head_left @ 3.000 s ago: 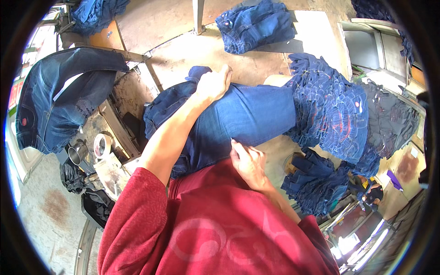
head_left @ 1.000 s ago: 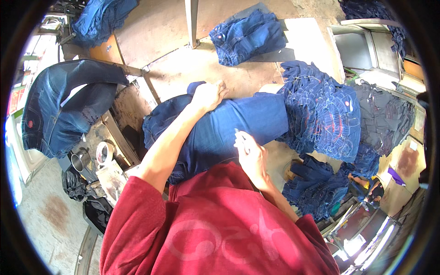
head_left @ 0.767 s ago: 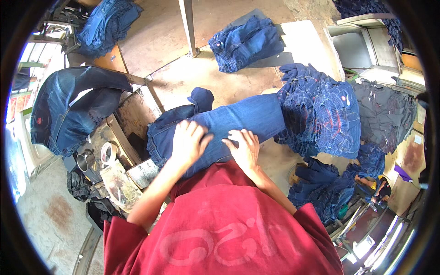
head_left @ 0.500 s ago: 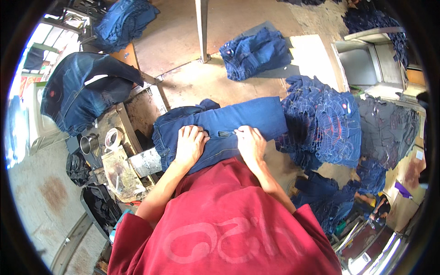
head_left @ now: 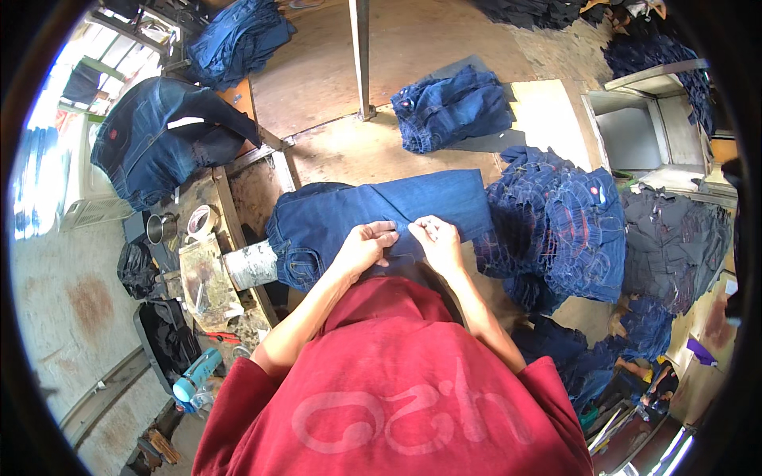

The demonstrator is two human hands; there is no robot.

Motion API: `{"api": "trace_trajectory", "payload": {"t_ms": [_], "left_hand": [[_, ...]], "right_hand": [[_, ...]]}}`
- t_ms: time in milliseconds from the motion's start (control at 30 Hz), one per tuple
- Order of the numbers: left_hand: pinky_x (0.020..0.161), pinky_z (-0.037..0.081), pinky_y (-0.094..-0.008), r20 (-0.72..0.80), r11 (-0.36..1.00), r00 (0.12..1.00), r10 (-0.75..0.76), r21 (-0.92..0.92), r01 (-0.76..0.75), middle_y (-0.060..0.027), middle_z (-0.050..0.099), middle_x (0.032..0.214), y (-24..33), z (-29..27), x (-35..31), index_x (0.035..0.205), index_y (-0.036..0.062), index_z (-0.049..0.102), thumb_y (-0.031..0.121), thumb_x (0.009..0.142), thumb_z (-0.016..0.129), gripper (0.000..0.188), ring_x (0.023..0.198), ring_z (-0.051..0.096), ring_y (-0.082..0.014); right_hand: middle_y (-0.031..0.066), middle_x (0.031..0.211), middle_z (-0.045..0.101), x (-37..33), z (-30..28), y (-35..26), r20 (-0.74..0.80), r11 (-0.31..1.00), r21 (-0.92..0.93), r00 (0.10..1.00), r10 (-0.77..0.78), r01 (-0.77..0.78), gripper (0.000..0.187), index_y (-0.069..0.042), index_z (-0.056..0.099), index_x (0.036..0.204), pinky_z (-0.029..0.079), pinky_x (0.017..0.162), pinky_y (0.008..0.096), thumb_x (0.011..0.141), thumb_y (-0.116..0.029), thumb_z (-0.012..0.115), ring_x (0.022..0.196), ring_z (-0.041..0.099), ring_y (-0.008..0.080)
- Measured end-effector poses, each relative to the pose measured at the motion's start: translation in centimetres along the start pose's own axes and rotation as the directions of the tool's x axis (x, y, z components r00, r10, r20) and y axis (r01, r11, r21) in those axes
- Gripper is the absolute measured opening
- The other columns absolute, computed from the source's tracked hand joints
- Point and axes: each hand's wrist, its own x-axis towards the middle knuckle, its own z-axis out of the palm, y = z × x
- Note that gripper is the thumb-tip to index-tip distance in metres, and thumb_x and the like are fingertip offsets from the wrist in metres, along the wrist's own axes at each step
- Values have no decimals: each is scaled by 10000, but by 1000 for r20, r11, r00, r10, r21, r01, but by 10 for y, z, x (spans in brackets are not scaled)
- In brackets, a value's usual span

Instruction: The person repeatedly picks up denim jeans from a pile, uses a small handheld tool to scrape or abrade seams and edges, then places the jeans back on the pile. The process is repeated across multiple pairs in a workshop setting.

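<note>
A pair of blue jeans (head_left: 341, 210) is drawn over a pale, paint-worn cylinder (head_left: 251, 266), with one leg stretching out to the right. My left hand (head_left: 371, 246) rests on the near side of that leg, its fingers bent and pinching at the denim. Close beside it, my right hand (head_left: 439, 244) is closed in a pinch at the same leg, thumb against fingertips. Whether something small is also between the right fingertips cannot be made out. The jeans' elastic-looking waist end sits around the cylinder on the left.
Right of the jeans lies a heap of gathered denim garments (head_left: 563, 222), beside dark grey clothing (head_left: 671, 238). Folded jeans (head_left: 452, 111) lie farther off, past a metal post (head_left: 361, 63). At left are draped jeans (head_left: 159, 143), a tape roll (head_left: 203, 222), a metal cup (head_left: 161, 228) and a blue bottle (head_left: 198, 373).
The dark gap in the denim between my hands no longer shows. My left hand has moved right, closer to my right hand, and turned its fingers inward. The view has shifted slightly.
</note>
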Motion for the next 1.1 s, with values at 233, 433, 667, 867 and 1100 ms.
{"api": "trace_trajectory", "payload": {"t_ms": [233,433,667,867,1100], "left_hand": [[595,495,-275,11,985,995,-104,-137,104,14,706,856,-16,-5,-10,1170,38,746,181,1036,758,196,543,457,-40],[620,490,-273,40,989,998,-44,-136,49,12,709,849,-22,-7,-16,1083,49,712,184,1089,681,139,526,412,-54],[687,521,-291,151,900,978,-141,-391,190,-101,793,1169,-18,-18,-35,1171,39,669,151,1103,626,138,504,365,-56],[604,515,-290,21,992,993,-118,-46,119,-13,742,898,-3,6,-20,1065,58,701,143,1082,640,106,490,396,-37],[591,514,-304,45,983,997,-67,-169,74,28,597,705,-12,-3,-31,1010,51,687,143,1082,631,129,477,395,-51]], "right_hand": [[-33,703,558,-5,-4,4,82,999,34,997,12,-15,226,-2,765,993,397,574,271,1006,-223,809,652,444,44],[-38,705,555,-8,-7,7,80,999,32,996,-39,37,220,0,763,997,394,573,275,1007,-215,808,654,440,45],[-41,714,565,-7,-9,5,117,999,42,993,4,-9,210,-1,760,994,392,574,271,1007,-205,808,656,439,41],[-39,707,572,-9,-12,-1,126,999,26,992,-24,21,195,-1,758,987,392,570,272,993,-185,821,648,439,43],[-29,700,580,-9,-15,-1,124,1000,16,992,-7,5,193,-5,754,968,396,568,280,987,-183,824,639,448,51]]}}
